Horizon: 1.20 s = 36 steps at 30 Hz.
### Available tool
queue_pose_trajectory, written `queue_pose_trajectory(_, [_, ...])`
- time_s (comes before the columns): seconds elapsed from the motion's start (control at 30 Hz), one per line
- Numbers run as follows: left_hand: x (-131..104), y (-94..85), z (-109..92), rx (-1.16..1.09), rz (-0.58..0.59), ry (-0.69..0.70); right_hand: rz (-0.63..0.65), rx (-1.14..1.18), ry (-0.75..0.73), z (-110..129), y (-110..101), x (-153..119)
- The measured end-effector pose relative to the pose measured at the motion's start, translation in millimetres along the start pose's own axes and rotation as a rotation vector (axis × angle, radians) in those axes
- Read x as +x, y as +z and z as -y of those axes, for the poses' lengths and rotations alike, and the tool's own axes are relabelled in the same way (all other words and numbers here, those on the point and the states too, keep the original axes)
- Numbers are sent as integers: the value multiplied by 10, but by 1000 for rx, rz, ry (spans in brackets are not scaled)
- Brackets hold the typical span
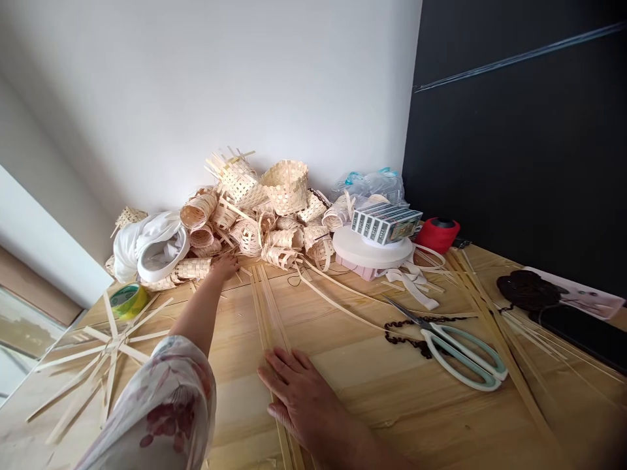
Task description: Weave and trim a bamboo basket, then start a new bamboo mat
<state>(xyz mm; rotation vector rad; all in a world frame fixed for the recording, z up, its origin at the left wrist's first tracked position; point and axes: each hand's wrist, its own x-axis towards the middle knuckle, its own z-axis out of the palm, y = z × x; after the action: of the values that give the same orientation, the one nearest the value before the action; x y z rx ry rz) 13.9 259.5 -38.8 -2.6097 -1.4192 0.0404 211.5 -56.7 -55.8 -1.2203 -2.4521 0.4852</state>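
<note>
My right hand (301, 395) lies flat, fingers stretched out, on several long thin bamboo strips (264, 307) that run away from me over the wooden table. My left hand (225, 267) reaches to the far side, at the foot of a pile of small woven baskets (287, 186); its fingers are too small and partly hidden to tell what they touch. Crossed flat strips (115, 343) form a star shape at the left, beside my left sleeve.
Scissors (463, 352) lie open at the right near dark cord (406, 333). Yellow-green tape (128, 300) stands at the left by a white cloth item (164, 251). Behind are a boxed pack (385, 222), red thread spool (437, 235) and black phone (582, 333).
</note>
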Motion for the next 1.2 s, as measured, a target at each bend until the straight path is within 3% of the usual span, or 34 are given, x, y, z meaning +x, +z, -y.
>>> queue_pose_trajectory(0.2, [-225,-87,-129,24,-126,-21,-10,-29,-8,-8,28,2])
queue_pose_trajectory(0.37, [-420,-228,-379,-9,-179,27,-12,-65,-19,0,56,4])
queue_pose_trajectory(0.5, [-685,-262,-700,-57,-129,125,-52,-113,-31,0,90,22])
queue_pose_trajectory(0.7, [-1063,-86,-1146,-118,-37,188,-76,-165,-61,-11,135,42])
queue_pose_trajectory(1.2, [-1261,56,-1347,-161,-39,142,-15,-160,-31,126,110,-57])
